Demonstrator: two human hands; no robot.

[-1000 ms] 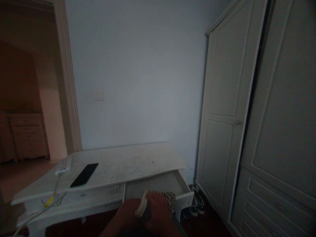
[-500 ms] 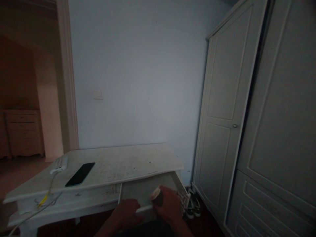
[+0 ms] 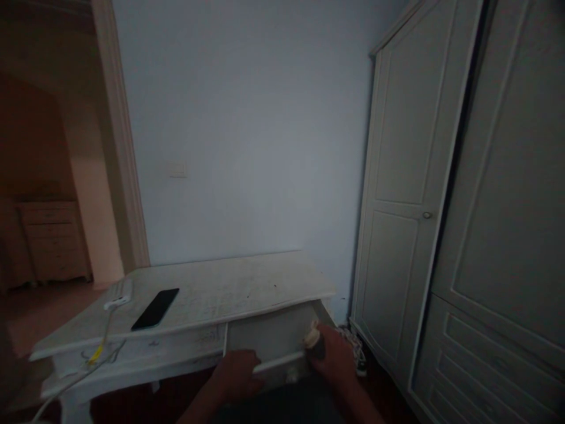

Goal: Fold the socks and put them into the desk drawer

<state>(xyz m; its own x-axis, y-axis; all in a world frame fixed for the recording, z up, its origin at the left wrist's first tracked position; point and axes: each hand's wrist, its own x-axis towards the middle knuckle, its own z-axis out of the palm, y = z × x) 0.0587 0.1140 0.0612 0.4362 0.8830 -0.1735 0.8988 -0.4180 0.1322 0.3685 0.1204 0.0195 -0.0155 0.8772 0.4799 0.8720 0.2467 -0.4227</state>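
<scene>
A white table (image 3: 265,271) stands against the wall, and its right-hand drawer (image 3: 269,333) is pulled out, its pale grey bottom visible; a second drawer (image 3: 188,341) to the left is closed. The person's right hand (image 3: 329,356) is closed around a cloth-like bundle (image 3: 312,338) with a cream end and a dark grey side, just above the open drawer's front edge near its right end, while the left hand (image 3: 238,371) curls its grip over that same edge further left. On the tabletop lie a dark phone (image 3: 155,309) and, beside it, a white device (image 3: 119,294) from which a cable (image 3: 107,327) with a yellow band (image 3: 96,354) drops over the front; any lettering on them is too dark and small to read. Shoes (image 3: 362,366) show on the floor below the tall wardrobe (image 3: 397,194). A second ago both hands were together around the bundle; now the left is on the drawer front and the right has carried the bundle further right
</scene>
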